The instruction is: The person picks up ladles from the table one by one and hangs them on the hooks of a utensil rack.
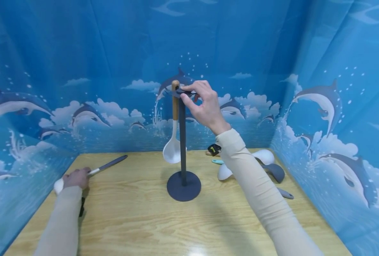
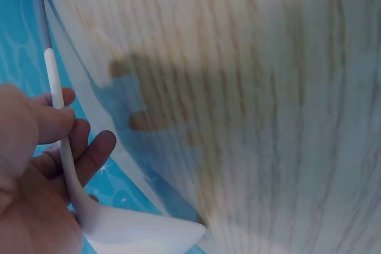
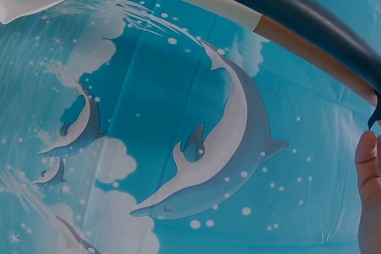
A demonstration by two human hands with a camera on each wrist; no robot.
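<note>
At the left of the table, my left hand [image 1: 76,178] holds a white ladle [image 2: 137,230] with a grey handle [image 1: 112,162]. In the left wrist view, thumb and fingers pinch its white shaft just above the bowl. My right hand [image 1: 205,103] is raised at the top of a dark utensil stand [image 1: 183,142], thumb and fingertips pinching its dark hook part. From the stand hangs another white ladle [image 1: 171,151], its wooden handle [image 1: 175,106] upright and bowl down. The right wrist view catches only part of that hand [image 3: 370,182], close to the handle's top end.
The stand's round base [image 1: 183,193] sits mid-table. Under and beside the right forearm lie several utensils, among them a dark ladle [image 1: 276,173], a white bowl-shaped head [image 1: 264,156], a grey handle [image 1: 286,193] and a teal handle end [image 1: 217,161]. Dolphin-print curtains [image 1: 128,46] enclose the table.
</note>
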